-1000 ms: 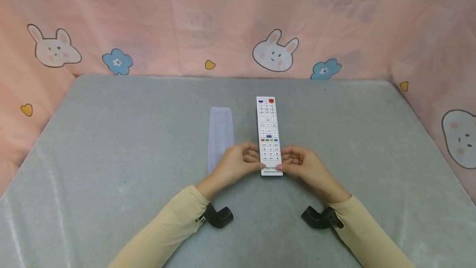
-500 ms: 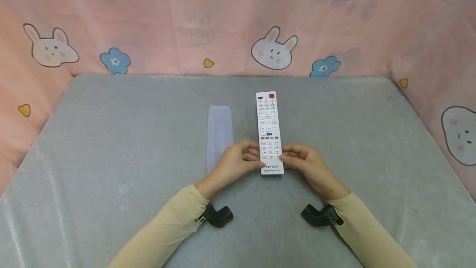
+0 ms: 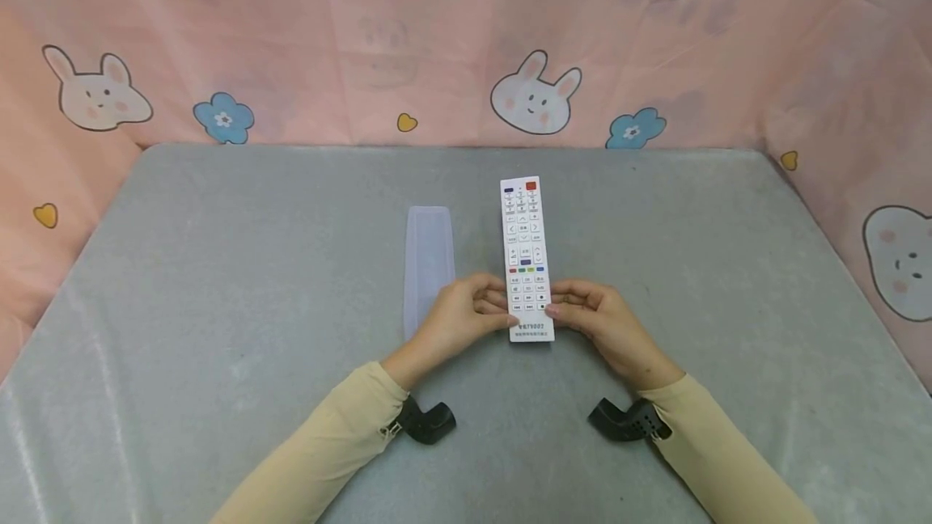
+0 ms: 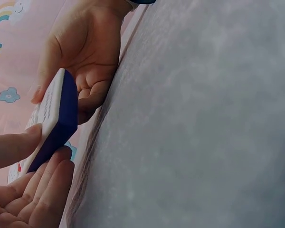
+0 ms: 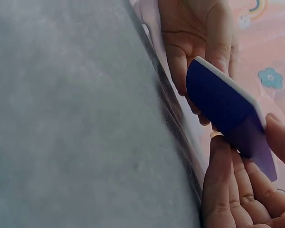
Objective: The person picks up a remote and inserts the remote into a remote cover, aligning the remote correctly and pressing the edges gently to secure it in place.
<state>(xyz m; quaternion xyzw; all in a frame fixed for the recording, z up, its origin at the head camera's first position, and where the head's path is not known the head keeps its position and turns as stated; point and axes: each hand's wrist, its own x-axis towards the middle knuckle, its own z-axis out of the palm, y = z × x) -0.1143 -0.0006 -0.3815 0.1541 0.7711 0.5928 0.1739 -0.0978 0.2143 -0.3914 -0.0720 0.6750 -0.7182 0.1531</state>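
Note:
A white remote control [image 3: 523,237] with rows of buttons stands lengthwise before me, its near end between my two hands. Its underside [image 4: 66,107] is dark blue in the wrist views. My left hand [image 3: 466,310] grips the left edge, thumb on the white face and fingers below. On the opposite edge, my right hand [image 3: 600,322] pinches it, with the thumb [image 5: 279,140] at the side and fingers under the blue back. Left of the remote lies a translucent, pale remote sleeve [image 3: 428,257], its lower part hidden behind my left hand.
The grey cloth-covered table [image 3: 218,306] spreads around both arms. A pink curtain [image 3: 408,39] with rabbits and flowers rises at the back and sides. Black wrist mounts [image 3: 429,423] stick out from both beige sleeves.
The far end of the remote has lifted slightly. My right thumb has slid from the white face to the right edge. My left hand keeps its hold.

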